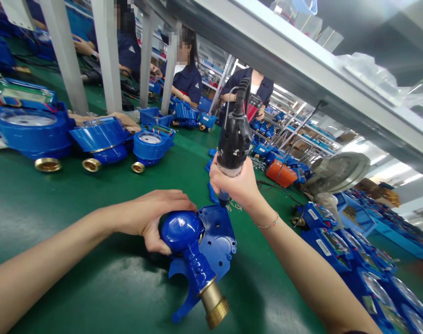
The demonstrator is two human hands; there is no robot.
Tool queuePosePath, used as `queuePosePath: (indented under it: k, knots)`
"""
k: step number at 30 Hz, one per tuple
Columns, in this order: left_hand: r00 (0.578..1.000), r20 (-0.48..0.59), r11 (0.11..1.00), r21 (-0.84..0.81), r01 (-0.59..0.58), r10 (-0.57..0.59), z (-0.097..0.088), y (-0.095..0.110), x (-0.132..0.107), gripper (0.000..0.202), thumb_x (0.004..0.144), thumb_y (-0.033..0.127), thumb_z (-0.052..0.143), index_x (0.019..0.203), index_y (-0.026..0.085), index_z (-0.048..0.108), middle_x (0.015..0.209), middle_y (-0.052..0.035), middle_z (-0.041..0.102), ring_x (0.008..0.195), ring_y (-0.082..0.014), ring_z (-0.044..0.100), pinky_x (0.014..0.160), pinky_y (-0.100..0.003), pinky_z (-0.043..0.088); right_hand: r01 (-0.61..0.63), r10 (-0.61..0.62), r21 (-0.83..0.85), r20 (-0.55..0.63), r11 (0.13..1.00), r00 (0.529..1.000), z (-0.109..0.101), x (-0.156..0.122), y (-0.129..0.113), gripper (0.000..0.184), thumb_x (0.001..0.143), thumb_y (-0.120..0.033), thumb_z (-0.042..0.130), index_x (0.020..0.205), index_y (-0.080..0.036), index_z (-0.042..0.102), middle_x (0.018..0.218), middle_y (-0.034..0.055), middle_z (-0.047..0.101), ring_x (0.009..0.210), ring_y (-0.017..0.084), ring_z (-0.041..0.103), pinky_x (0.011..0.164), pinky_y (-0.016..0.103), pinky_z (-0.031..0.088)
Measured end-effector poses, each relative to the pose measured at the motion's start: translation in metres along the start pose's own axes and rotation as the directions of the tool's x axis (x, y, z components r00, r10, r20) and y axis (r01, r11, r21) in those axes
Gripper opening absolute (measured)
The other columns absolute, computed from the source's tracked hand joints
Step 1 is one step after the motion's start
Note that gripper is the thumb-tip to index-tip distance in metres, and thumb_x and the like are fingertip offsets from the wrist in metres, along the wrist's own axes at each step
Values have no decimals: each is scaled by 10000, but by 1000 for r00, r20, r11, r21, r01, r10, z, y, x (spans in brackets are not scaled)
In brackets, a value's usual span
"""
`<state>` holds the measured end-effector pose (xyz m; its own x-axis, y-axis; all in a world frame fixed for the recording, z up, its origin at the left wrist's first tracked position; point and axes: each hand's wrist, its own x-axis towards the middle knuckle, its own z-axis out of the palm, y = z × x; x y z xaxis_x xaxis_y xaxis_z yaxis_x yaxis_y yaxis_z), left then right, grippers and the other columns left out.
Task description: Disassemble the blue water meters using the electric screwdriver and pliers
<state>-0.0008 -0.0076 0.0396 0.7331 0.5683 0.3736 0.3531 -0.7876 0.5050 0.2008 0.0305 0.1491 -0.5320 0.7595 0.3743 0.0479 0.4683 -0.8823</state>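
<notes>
My left hand (pixel 159 214) is wrapped around the rounded body of a blue water meter (pixel 183 229) on the green bench. The meter's brass threaded end (pixel 216 306) points toward me, and a flat blue plastic housing (pixel 220 239) with screw holes lies against its right side. In my right hand (pixel 237 181) is a black electric screwdriver (pixel 232 139), gripped upright around its lower part. The tip is down by the housing's far edge; whether it touches a screw I cannot tell. Small loose screws (pixel 235 205) lie just behind the tip.
Several blue meters (pixel 150 146) stand along the left, and more (pixel 336 246) are massed at the right. A metal rail (pixel 302 60) crosses overhead, with grey posts (pixel 107 60) at left. Co-workers (pixel 187 83) sit across the bench. An orange bin (pixel 281 173) stands beyond my right hand.
</notes>
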Motion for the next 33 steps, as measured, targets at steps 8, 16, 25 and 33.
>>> queuePosePath:
  k: [8,16,25,33]
  knots:
    - [1000,-22,999,-40,8,-9,3,-3,0,774,556,603,785,1215,268,556,1080,-56,641,955,-262,609,849,-337,480,111,-98,167,-86,980,991,-7,4,-4,131,737,-147,634,821,-201,550,474,-116,517,335,59,438,383,206,388]
    - [999,-13,998,-54,39,-40,2,-1,1,737,556,543,770,1208,274,558,1079,-53,642,974,-269,605,869,-351,469,38,-33,94,-45,995,998,-7,1,3,133,688,-131,628,741,-203,530,478,-104,525,355,67,469,403,210,398]
    - [999,-11,997,-64,36,-37,4,-4,0,753,551,572,764,1212,278,553,1071,-55,636,961,-268,605,864,-360,473,-4,2,27,39,1000,999,-4,7,6,182,656,-110,667,733,-195,526,490,-95,552,371,79,500,408,206,411]
    - [1000,-20,998,-56,20,-21,4,-5,0,733,585,569,747,1227,279,547,1088,-61,645,966,-268,612,870,-359,475,47,-46,7,-159,999,986,-2,-6,3,230,660,-180,668,818,-211,505,525,-110,533,368,76,500,411,220,429]
